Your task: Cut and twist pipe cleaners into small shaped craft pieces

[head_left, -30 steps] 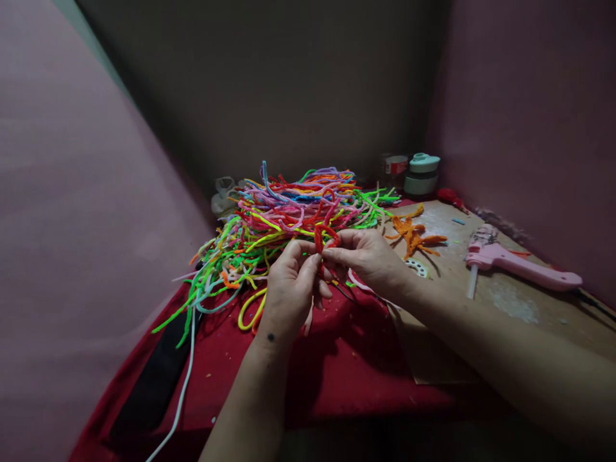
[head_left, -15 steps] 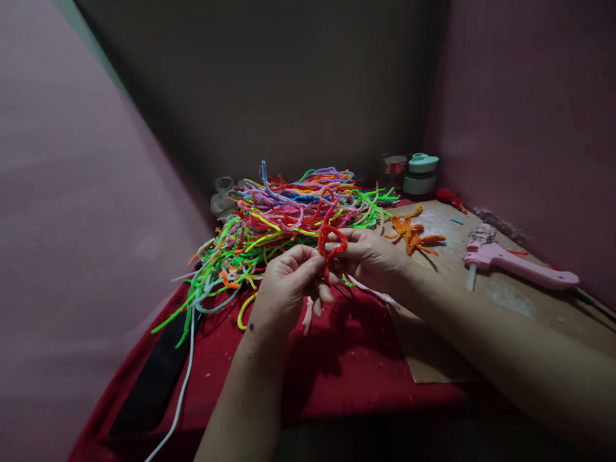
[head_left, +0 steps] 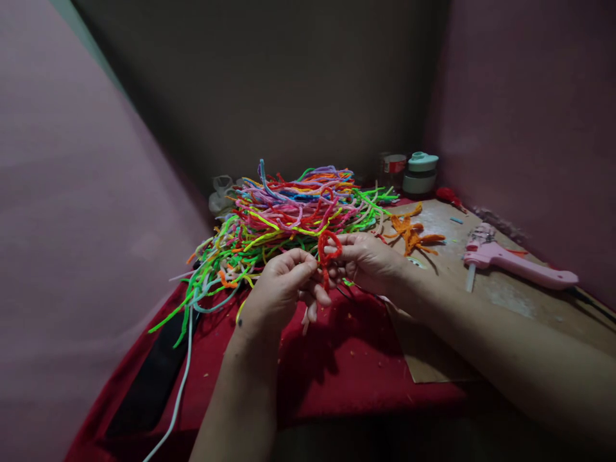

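From my remote seat, on the head feed: bare left hand (head_left: 289,279) and right hand (head_left: 368,260) nearly meet above a red cloth (head_left: 346,388). Right thumb and forefinger pinch a red fuzzy loop (head_left: 326,260), its tail hanging down. Left fingertips at the loop's lower left edge; I cannot tell whether they grip it. Behind: heap of multicoloured fuzzy stems (head_left: 293,205). To the right, brown board (head_left: 440,362) bearing an orange fuzzy piece (head_left: 411,235) and a pink glue gun (head_left: 520,264). Far corner: mint-lidded container (head_left: 419,184) beside a red-labelled jar (head_left: 394,165). At left, white cable (head_left: 188,359) runs alongside a flat black object (head_left: 144,388).
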Demonstrator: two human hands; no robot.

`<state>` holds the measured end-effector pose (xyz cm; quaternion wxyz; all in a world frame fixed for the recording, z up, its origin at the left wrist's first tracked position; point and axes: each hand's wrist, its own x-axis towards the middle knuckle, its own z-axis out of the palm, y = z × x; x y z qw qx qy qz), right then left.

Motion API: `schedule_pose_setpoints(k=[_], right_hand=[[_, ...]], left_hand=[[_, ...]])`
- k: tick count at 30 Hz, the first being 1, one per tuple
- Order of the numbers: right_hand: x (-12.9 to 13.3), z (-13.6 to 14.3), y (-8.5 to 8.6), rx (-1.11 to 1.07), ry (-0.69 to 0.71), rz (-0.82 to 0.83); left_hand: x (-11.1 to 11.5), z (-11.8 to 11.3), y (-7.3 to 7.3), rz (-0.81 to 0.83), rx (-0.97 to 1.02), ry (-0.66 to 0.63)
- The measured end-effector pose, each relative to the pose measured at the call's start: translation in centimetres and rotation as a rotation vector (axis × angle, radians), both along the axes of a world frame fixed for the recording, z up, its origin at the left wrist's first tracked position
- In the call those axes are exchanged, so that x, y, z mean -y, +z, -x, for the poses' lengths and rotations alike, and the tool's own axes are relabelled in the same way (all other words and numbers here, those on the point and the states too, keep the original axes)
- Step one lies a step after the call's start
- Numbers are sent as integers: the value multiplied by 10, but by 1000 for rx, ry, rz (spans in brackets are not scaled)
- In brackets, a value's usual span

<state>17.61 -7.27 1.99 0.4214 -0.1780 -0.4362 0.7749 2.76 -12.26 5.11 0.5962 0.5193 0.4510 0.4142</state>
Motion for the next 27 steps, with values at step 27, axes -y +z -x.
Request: schedule_pose_setpoints(k=[27], right_hand=[[5,1,4,-41,-35,62]], left_hand=[[1,14,4,-21,-187,-61]])
